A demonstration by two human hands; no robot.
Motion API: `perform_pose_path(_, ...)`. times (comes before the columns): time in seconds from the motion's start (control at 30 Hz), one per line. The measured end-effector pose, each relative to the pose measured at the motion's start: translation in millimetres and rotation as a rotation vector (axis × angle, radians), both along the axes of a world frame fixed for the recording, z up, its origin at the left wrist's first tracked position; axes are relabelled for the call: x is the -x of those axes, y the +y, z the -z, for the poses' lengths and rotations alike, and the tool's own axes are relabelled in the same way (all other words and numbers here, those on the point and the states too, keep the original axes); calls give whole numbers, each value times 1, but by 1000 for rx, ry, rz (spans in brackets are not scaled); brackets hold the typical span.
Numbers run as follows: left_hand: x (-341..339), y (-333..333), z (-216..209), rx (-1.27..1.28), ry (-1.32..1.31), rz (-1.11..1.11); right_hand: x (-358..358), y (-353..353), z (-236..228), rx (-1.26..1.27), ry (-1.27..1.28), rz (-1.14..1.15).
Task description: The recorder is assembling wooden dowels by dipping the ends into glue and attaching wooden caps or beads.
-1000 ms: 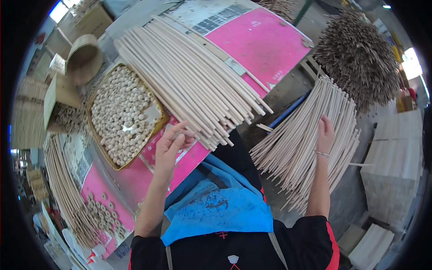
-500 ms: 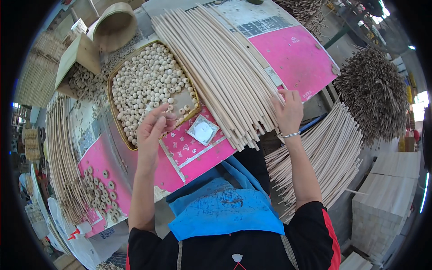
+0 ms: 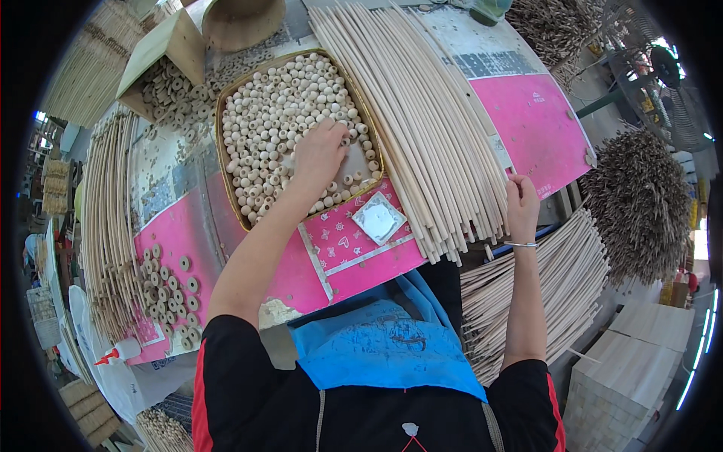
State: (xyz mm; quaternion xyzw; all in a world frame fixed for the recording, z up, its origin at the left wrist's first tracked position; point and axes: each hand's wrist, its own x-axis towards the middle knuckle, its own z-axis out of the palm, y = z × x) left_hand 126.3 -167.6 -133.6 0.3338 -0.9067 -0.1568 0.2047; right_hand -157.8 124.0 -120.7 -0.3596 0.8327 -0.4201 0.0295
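Note:
A gold-rimmed tray [image 3: 227, 192] full of round wooden beads [image 3: 263, 124] lies ahead of me. My left hand [image 3: 320, 154] reaches into its right part, fingers curled down and closed among the beads. Its fingertips are partly hidden, so what they grip does not show clearly. Right of the tray, long pale wooden sticks [image 3: 433, 135] lie side by side in a broad row. My right hand [image 3: 523, 205] is closed in a pinch beside the row's right edge; anything in it is too small to make out. A small square dish [image 3: 379, 218] of white paste sits between the tray and the sticks.
Drilled wooden discs [image 3: 169, 301] lie at the left near a white bottle with a red tip [image 3: 123, 350]. An open wooden box [image 3: 162, 56] spills more discs. Stick bundles [image 3: 542, 286] stand right of the table, with a fan [image 3: 669, 83] beyond.
My left hand has moved forward and right, down into the beads. My right hand's fingers have drawn together and it now sits just off the sticks' right edge. The view has shifted.

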Motion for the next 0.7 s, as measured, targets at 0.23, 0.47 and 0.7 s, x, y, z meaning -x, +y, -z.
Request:
perform_pose_path(0.23,-10,8,-17,-41,68,-20,-91,-56,-90,111,-219,-502)
perform_pose_path(0.47,-54,96,-48,-885,643,12,-148,-80,-69,60,-127,-626)
perform_pose_path(0.7,-83,151,-20,-1206,746,-74,-170,-88,-46,77,-124,-640)
